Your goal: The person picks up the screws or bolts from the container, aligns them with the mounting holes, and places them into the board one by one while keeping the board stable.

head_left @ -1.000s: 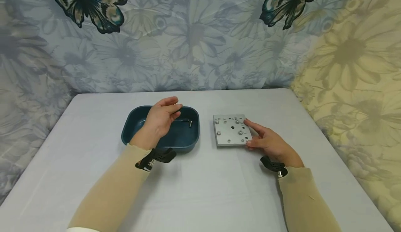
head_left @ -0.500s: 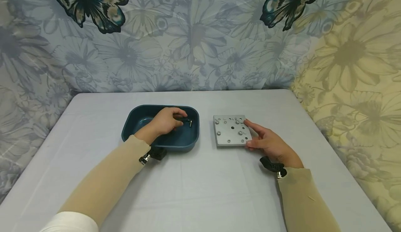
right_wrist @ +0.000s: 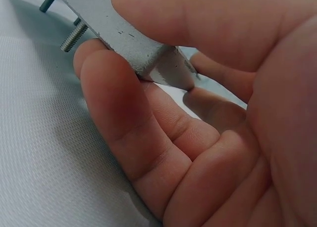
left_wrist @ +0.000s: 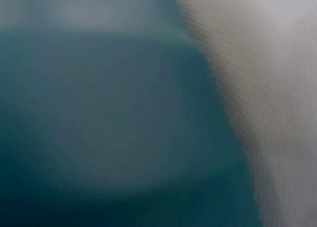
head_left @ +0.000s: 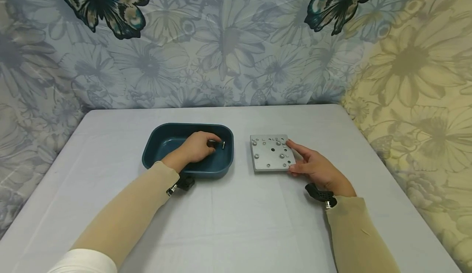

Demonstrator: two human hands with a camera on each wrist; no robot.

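In the head view my left hand [head_left: 195, 147] reaches down into a dark teal tray [head_left: 166, 164]. Its thumb and index finger stand apart around small dark parts on the tray floor, largely hidden by the hand. A small shiny screw [head_left: 223, 145] lies just beyond the index fingertip. My right hand [head_left: 318, 168] grips the right edge of a square silver metal plate [head_left: 263, 156], thumb and fingers at its corner. Several screw heads and holes dot the plate's top. In the right wrist view, threaded screw shafts [right_wrist: 74, 36] stick out of its underside, above the cloth.
A white cloth-covered table [head_left: 236, 224] carries the tray and the plate, with a narrow gap between them. Behind it hangs a floral curtain [head_left: 228, 60] with butterflies. The left wrist view is blurred, showing only teal tray surface [left_wrist: 114, 113] and sleeve [left_wrist: 267, 113].
My left hand has come down from above the tray to the parts at its right side, its fingers lowering into it. My right hand and the plate have stayed in place.
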